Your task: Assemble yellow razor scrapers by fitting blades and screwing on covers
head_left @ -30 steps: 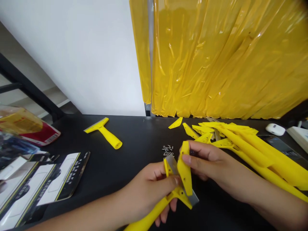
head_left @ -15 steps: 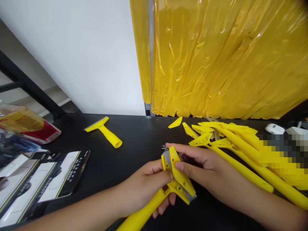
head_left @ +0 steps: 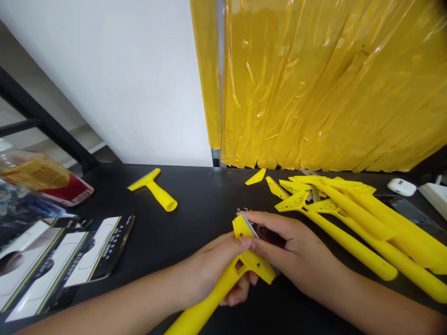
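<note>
- Workpiece: a yellow plastic hand scraper with a thin steel blade at its head is held just above a matte black tabletop, at the front centre of the work area.
- Left hand: the curled fingers are together and clamped around the handle from below. The thumb lies across the upper handle.
- Right hand: the fingers are closed together over the scraper head and pinch it against the thumb.
- Blade hazard: the exposed steel edge lies close to the right fingers. A slip or twist of the head could cut them.
- Seating hazard: the hands hide much of the head, so blade seating cannot be confirmed. If unseated, the blade could shift or drop out under hand pressure.
- Fastener hazard: small silver screws, mostly hidden by the right hand, lie just beyond the fingertips. A careless hand movement could scatter them.
- Clutter hazard: a heap of yellow plastic scraper handles lies to the right. A wide elbow or wrist swing could disturb it and push parts off the table.
</note>
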Motion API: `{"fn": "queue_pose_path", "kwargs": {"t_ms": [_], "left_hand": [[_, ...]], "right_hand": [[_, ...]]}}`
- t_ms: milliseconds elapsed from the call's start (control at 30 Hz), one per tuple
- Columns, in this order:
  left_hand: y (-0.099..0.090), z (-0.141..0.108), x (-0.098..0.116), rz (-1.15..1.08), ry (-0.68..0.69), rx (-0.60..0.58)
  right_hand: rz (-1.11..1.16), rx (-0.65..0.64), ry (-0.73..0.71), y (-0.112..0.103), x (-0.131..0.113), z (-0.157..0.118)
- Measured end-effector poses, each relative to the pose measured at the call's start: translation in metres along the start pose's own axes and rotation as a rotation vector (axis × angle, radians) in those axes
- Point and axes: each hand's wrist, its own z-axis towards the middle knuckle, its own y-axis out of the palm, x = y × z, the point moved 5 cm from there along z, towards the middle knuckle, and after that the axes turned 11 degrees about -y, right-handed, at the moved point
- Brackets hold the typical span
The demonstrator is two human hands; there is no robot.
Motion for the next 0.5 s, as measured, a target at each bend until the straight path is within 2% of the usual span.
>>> {"fn": "queue_pose_path", "kwargs": {"t_ms": [100, 300, 433, 500], "left_hand": [[0.001, -0.002, 0.000, 0.013, -0.019, 0.006], [-0.003, -0.002, -0.003, 0.020, -0.058, 0.046], [-0.006, -0.001, -0.003, -0.034, -0.059, 0.059], [-0.007, -0.002, -0.003, -0.076, -0.056, 0.062]], "right_hand": [[-0.028, -0.026, -0.001, 0.001, -0.004, 0.000], [-0.138, -0.040, -0.106, 0.000, -0.014, -0.006], [-0.160, 0.037, 0.034, -0.012, -0.010, -0.006], [-0.138, 0.018, 0.114, -0.018, -0.009, -0.005]]}}
